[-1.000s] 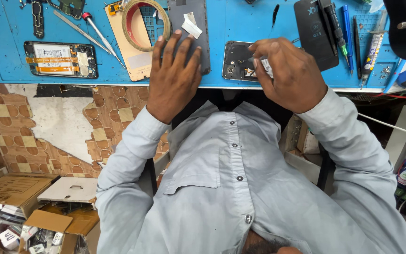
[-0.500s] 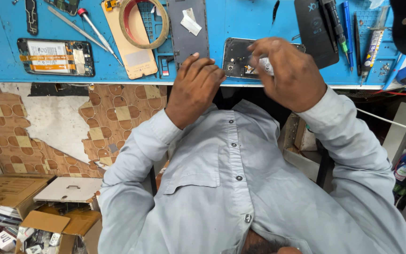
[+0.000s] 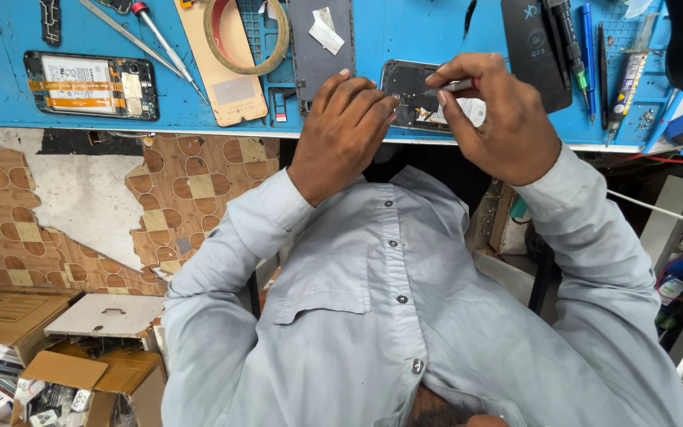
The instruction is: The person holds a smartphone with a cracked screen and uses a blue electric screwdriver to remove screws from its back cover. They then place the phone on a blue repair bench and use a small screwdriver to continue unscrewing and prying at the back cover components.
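Right hand (image 3: 493, 119) pinching tool (image 3: 454, 85) over opened phone (image 3: 420, 95), left hand (image 3: 341, 130) loosely steadying it; second opened phone (image 3: 92, 85) far left, yellow-striped label inside.

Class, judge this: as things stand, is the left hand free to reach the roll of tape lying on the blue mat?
Probably yes. The left hand only rests on the opened phone, holding nothing, and the mat between it and the roll of tape carries only flat parts.

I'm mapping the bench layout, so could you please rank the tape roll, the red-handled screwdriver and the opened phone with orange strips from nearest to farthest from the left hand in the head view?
From the left hand:
1. Tape roll, just up and left.
2. Red-handled screwdriver, further left.
3. Opened phone with orange strips, far left on the mat.
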